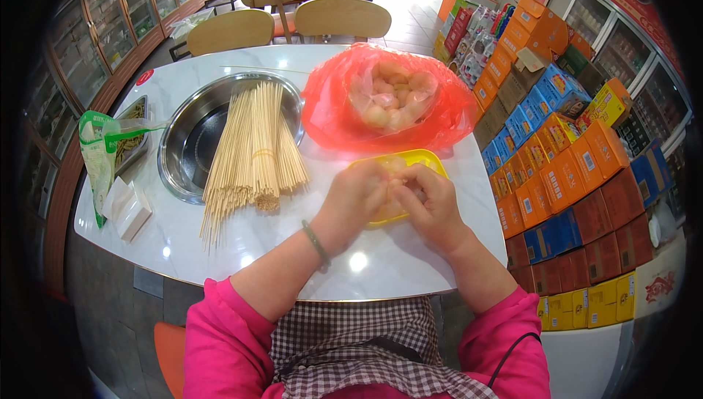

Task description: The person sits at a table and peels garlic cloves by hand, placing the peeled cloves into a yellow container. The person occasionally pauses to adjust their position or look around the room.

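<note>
My left hand (pixel 360 195) and my right hand (pixel 428 198) meet at the fingertips above a yellow plastic tray (pixel 439 161). Both have bent fingers. What is pinched between them is too small and covered to make out. Pale, translucent round pieces of food (pixel 393 164) lie in the tray, partly hidden by my hands. Just beyond it, an open red plastic bag (pixel 329 118) holds a clear inner bag of pale round food pieces (pixel 391 99). To the left, a large bundle of thin wooden skewers (pixel 255 151) leans over the rim of a round steel basin (pixel 181 179).
On the white table (pixel 219 264), a green-and-white packet (pixel 96 151), a metal tray of small greenish-brown pieces (pixel 132 135) and a white tissue pack (pixel 129 209) stand at left. Stacked cartons (pixel 571 173) line the right side. Wooden-backed chairs (pixel 343 17) stand beyond the far edge.
</note>
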`<state>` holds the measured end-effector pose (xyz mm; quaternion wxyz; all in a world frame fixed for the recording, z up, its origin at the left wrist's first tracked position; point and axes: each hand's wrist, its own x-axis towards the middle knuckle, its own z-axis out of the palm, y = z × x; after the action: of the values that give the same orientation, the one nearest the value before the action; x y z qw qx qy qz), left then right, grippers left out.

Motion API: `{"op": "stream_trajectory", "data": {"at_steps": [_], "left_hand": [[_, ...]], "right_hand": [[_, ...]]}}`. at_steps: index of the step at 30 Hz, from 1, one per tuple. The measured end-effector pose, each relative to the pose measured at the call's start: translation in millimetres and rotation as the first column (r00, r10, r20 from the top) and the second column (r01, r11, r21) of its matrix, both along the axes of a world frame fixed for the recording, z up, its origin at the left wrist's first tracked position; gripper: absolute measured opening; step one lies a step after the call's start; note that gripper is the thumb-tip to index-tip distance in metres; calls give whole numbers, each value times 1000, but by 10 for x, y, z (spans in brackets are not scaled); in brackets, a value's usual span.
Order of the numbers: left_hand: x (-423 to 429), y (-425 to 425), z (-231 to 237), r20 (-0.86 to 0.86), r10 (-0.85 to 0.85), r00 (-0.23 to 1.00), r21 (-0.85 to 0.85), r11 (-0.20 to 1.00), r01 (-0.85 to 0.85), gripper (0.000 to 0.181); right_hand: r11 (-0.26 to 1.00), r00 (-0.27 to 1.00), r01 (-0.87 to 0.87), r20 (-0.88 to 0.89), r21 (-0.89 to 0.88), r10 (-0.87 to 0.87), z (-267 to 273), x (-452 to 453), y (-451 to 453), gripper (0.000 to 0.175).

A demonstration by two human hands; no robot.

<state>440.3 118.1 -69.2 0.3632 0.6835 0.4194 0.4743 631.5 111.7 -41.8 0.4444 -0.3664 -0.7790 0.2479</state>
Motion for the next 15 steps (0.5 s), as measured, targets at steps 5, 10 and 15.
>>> {"op": "stream_trajectory", "data": {"at_steps": [5,10,15], "left_hand": [[-17,-10,25,4,-36,999,-19,999,36,10],[9,-7,0,20,-63,998,40,997,62,10],[-26,-28,71,85,-115,990,-82,989,122,7]], "right_hand": [[964,987,-68,-156,-256,28,-70,28,46,14],[885,967,-185,-238,-427,87,-140,128,132,24],[801,934,-258,-350,-539,65,-181,164,159,26]]}}
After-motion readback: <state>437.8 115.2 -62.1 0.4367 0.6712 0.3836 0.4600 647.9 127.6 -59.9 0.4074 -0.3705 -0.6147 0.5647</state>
